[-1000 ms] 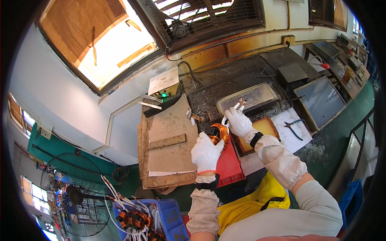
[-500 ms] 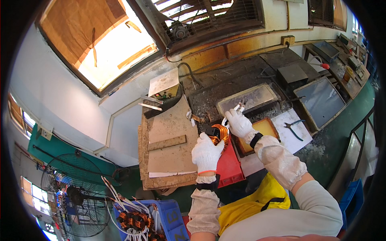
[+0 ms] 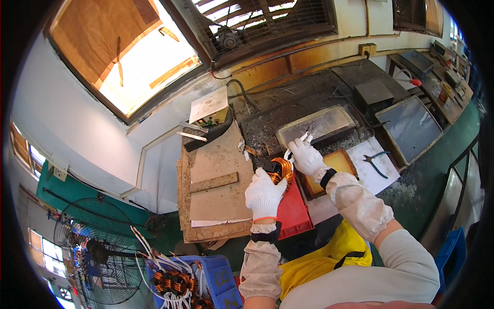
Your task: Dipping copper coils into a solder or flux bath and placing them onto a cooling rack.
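My left hand (image 3: 265, 196), in a white knit glove, is closed around a copper-wound coil (image 3: 282, 170) with a black block on its side. The coil is held over the edge of a red plastic bin (image 3: 296, 212). My right hand (image 3: 307, 158), gloved too, pinches the coil's white-sleeved wire leads (image 3: 306, 137). Their ends point at the near side of a rectangular metal pot (image 3: 321, 126) with a dull grey surface. Whether the tips touch that surface I cannot tell. Just below my right hand sits a shallow tray of yellowish material (image 3: 337, 167).
Cutting pliers (image 3: 377, 164) lie on white paper to the right, near a framed grey panel (image 3: 411, 129). A wooden strip (image 3: 213, 182) rests on the left board, below a control box (image 3: 210, 108). A blue crate (image 3: 218, 280) of coils stands lower left beside a large fan (image 3: 98, 251).
The wire ends in my right hand have shifted slightly left and down. My left hand and the coil have barely moved.
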Demonstrator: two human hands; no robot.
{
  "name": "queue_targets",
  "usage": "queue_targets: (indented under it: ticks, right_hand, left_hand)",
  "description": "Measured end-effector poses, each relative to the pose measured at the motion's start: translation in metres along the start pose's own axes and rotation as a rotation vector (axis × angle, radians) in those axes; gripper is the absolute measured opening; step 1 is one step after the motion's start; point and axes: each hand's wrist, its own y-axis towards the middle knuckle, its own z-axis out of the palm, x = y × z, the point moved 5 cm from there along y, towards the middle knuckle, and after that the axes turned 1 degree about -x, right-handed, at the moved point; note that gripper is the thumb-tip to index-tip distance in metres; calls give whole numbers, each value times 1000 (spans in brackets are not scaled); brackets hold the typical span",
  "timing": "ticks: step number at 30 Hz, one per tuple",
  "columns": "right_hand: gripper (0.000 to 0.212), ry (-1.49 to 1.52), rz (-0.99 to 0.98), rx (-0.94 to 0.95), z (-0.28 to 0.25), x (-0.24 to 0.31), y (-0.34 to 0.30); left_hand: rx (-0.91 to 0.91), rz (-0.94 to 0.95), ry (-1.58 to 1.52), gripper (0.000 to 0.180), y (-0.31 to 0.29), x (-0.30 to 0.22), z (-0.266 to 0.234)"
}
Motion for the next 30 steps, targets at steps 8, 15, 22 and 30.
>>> queue_targets:
  ticks: [8,15,22,30]
  right_hand:
    - [28,-7,34,32,3,-3,0]
    - [26,26,18,26,3,-2,-1]
    - [27,16,26,35,2,-2,-1]
    - [27,15,23,12,0,-1,-2]
  left_hand:
    - [10,-9,-1,62,-1,-1,-1]
    - [-13,3,4,62,0,0,1]
    - [-7,17,11,62,0,-1,1]
    - [-2,-5,5,63,0,-1,1]
